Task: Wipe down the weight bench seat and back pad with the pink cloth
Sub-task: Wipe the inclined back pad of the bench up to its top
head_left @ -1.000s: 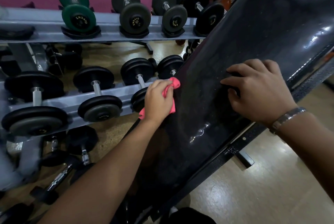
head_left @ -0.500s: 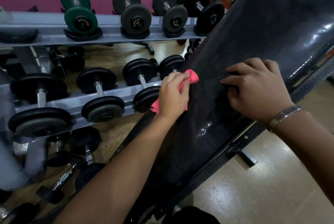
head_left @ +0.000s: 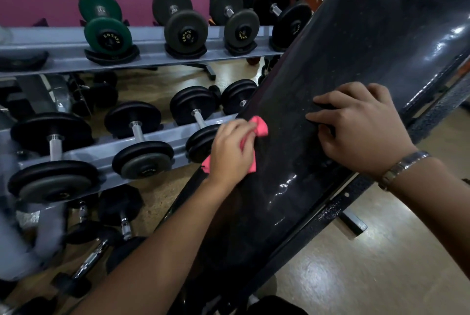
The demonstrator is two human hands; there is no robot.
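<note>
The black back pad (head_left: 361,42) of the weight bench slopes up from bottom centre to the top right, dusty and glossy. My left hand (head_left: 232,153) presses a bunched pink cloth (head_left: 260,129) against the pad's left edge, with cloth showing above and below the fingers. My right hand (head_left: 356,126) rests on the pad to the right, fingers curled against the surface and holding nothing; a metal watch band is on that wrist. The seat is hidden from view.
A grey two-tier dumbbell rack (head_left: 142,42) stands just left of the bench, with a green dumbbell (head_left: 104,25) and several black ones. More dumbbells (head_left: 101,243) lie on the floor beneath. The bench's black steel frame (head_left: 338,208) runs under the pad; tan floor (head_left: 381,264) lies to the right.
My left hand slid the pink cloth up and right along the pad's left edge, then back down a little. My right hand stayed in place on the pad.
</note>
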